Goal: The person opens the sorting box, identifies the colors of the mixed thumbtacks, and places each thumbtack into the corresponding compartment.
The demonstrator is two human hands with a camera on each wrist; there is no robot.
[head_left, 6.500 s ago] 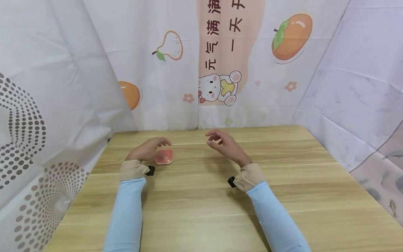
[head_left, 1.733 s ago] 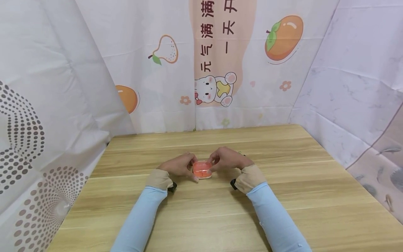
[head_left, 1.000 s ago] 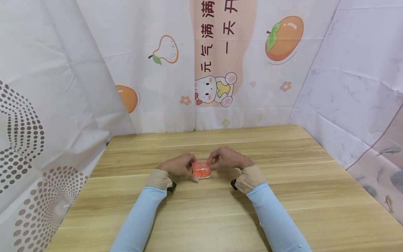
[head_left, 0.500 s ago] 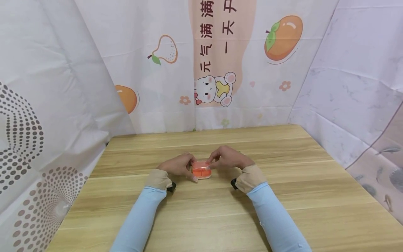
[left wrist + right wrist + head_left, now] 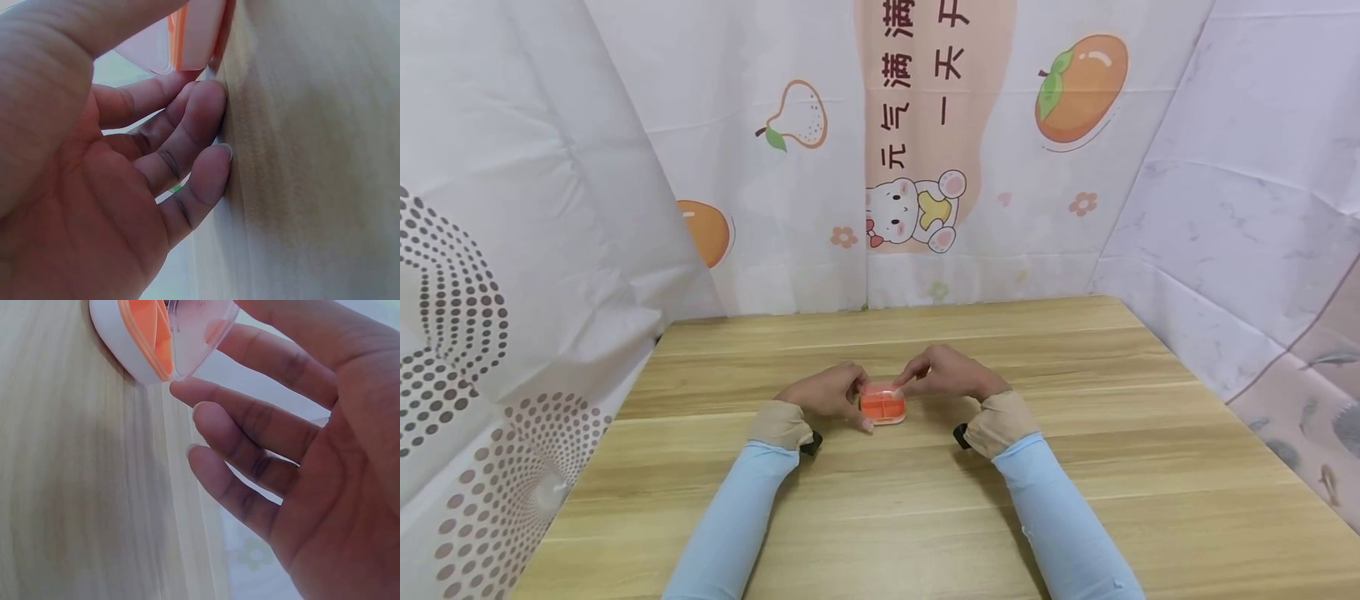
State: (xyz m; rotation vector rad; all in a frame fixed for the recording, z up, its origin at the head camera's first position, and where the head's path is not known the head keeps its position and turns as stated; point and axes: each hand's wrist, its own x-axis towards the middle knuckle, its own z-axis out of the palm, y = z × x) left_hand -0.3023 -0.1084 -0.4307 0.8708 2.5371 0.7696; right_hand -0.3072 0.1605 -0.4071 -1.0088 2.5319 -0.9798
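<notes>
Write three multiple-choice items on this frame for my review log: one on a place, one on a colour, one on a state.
1. Where does the small box sit?
A. on the wooden table between both hands
B. at the table's far right corner
C. lifted high in the air

2. What colour is the box's inside?
A. blue
B. orange
C. green

3. How does the clear lid stand?
A. flat shut
B. taken off and lying apart
C. tilted up, partly open

Answers:
1. A: the head view shows it on the table between the left hand and the right hand.
2. B: orange dividers show in a white base.
3. C: the right wrist view shows the lid angled away from the base under the fingers.
</notes>
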